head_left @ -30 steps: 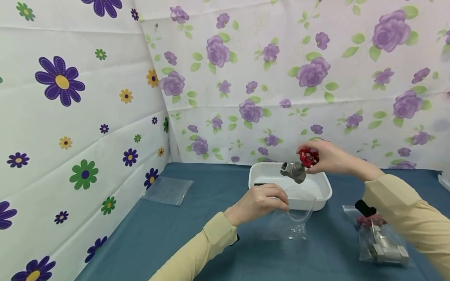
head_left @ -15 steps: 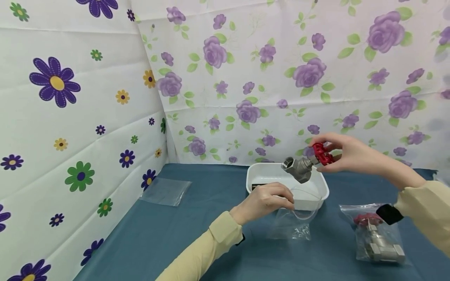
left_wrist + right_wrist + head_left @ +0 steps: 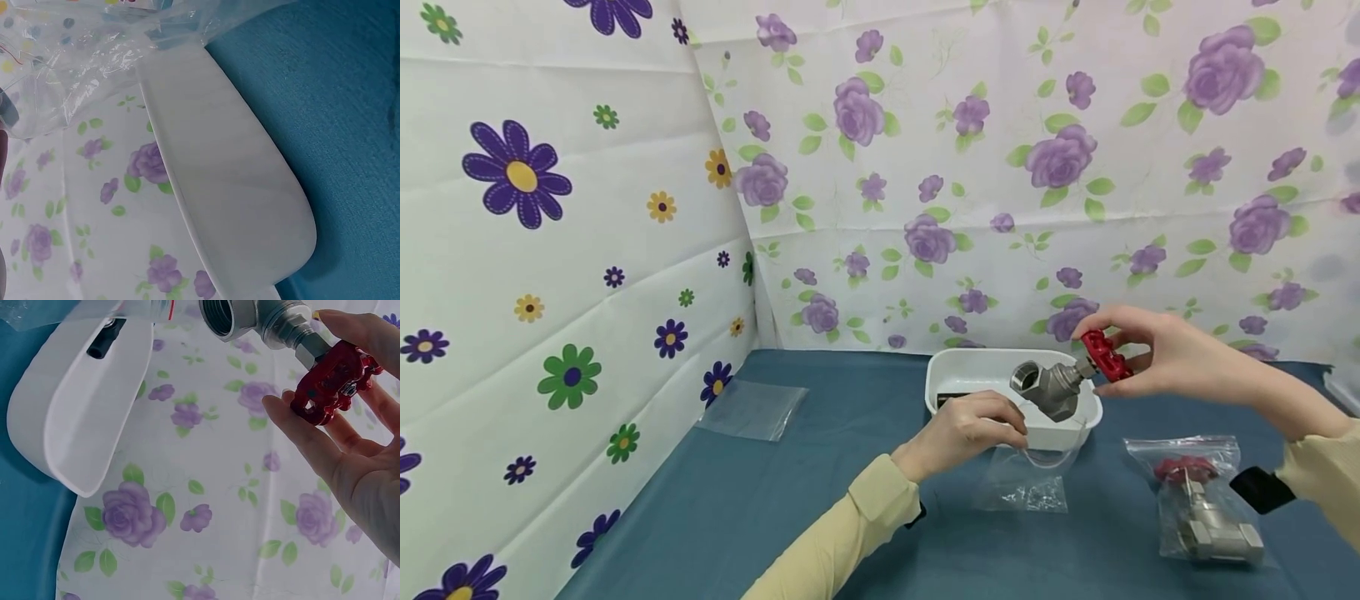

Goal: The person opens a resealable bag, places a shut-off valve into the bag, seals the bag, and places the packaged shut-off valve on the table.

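Note:
By its red handwheel (image 3: 1107, 356), my right hand (image 3: 1183, 362) holds a metal valve (image 3: 1051, 390) up over the white plastic tub. The valve's threaded open end points left, and its body (image 3: 275, 322) shows at the top of the right wrist view. My left hand (image 3: 967, 427) pinches the edge of a clear zip bag (image 3: 1026, 487), whose mouth gapes just below the valve. The bag's lower part hangs in front of the tub. In the left wrist view, crinkled bag film (image 3: 94, 69) crosses the tub's end, and the left fingers are mostly out of frame.
The white tub (image 3: 977, 367) contains a black object (image 3: 106, 339). To the right on the blue cloth lies a bagged valve (image 3: 1221, 537) with a red handwheel. A flat clear bag (image 3: 756, 408) lies at the left, beside the flowered side sheet (image 3: 625, 308).
My right hand has moved right with the valve, then dipped slightly; the valve's body now sits lower, over the tub's right half. The left hand keeps its pinch on the bag, almost still.

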`<state>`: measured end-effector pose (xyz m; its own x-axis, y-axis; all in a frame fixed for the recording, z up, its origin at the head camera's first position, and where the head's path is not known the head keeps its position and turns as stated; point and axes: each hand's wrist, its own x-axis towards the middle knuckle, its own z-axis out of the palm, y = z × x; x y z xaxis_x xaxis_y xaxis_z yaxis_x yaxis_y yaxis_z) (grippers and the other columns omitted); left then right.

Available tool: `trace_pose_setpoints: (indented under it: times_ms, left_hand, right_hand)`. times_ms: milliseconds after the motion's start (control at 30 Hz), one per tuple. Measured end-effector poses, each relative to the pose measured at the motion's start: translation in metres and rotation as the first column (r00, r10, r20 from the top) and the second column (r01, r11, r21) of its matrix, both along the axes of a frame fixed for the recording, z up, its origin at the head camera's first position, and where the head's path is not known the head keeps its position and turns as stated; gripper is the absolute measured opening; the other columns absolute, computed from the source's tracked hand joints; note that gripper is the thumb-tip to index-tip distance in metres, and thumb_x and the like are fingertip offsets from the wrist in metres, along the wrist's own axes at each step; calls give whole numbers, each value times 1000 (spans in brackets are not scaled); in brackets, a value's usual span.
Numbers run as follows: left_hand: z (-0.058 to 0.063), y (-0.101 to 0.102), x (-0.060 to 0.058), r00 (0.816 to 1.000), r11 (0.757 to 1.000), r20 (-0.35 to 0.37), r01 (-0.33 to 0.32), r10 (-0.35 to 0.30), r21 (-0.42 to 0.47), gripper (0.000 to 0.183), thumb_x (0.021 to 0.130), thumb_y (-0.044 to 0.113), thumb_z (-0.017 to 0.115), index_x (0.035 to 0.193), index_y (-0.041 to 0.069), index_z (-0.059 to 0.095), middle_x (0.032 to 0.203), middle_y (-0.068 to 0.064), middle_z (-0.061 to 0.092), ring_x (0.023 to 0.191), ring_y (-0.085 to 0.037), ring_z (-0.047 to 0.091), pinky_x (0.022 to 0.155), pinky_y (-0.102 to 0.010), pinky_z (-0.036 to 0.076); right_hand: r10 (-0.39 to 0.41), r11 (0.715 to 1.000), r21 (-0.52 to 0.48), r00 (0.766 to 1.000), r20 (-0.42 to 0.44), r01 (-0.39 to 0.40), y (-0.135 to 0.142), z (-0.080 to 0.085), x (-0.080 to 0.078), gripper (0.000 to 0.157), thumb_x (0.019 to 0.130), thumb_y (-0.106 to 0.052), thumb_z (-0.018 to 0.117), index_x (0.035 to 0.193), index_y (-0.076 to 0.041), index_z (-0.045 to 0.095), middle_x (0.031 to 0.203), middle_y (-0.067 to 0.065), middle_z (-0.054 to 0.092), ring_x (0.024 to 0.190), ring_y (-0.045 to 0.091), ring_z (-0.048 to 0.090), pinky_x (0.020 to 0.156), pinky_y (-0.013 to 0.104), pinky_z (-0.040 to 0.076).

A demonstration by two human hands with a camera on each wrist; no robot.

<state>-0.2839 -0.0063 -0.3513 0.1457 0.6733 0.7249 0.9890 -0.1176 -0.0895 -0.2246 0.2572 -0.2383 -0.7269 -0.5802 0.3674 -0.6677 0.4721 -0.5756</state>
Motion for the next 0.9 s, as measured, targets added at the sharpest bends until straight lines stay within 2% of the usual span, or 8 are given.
trace_pose_setpoints:
  times_ms: [200, 433, 700, 767, 900]
  left_hand:
    - [1, 1, -2, 1000, 1000, -11, -1, 1, 6, 11, 87, 5, 60, 86, 10, 69, 91, -4, 60, 92, -8, 53, 85, -18, 38]
    - [2, 2, -3, 1000, 1000, -6, 2, -2, 1, 10, 87, 5, 61, 86, 9, 70, 91, -4, 60, 93, -8, 53, 85, -18, 38]
    - [1, 1, -3, 1000, 1000, 2, -2, 2, -3, 10, 86, 4, 61, 86, 9, 70, 90, -3, 60, 92, -9, 54, 84, -17, 38]
    - [1, 0, -3, 1000, 1000, -7, -2, 1, -6, 10, 87, 4, 60, 87, 9, 69, 92, -4, 60, 93, -10, 54, 85, -18, 38]
    - [2, 1, -3, 1000, 1000, -22, -6, 6, -16, 9, 83, 3, 64, 87, 10, 68, 93, -3, 60, 94, -11, 54, 84, -18, 38]
  right_hand:
    - [-3, 1000, -24, 999, 35, 4, 2, -4, 6, 58, 72, -9, 77, 122, -13, 49, 109, 4, 51, 90, 17, 56, 62, 34, 52]
    - [27, 999, -46, 998, 54, -25, 7, -17, 5, 59, 72, -6, 77, 123, -9, 48, 111, 8, 50, 91, 17, 57, 60, 34, 52]
    - [4, 1000, 4, 993, 117, -5, 9, -23, 6, 58, 72, -16, 77, 124, -15, 50, 113, 4, 48, 87, 17, 56, 61, 34, 51]
    - [0, 999, 43, 995, 99, -4, 8, -22, 6, 59, 72, -20, 78, 124, -17, 51, 114, 5, 48, 85, 16, 56, 59, 33, 51]
    - [13, 990, 140, 1000, 10, -14, 3, -22, 6, 58, 72, -28, 78, 123, -21, 53, 113, 4, 49, 82, 13, 54, 56, 29, 50]
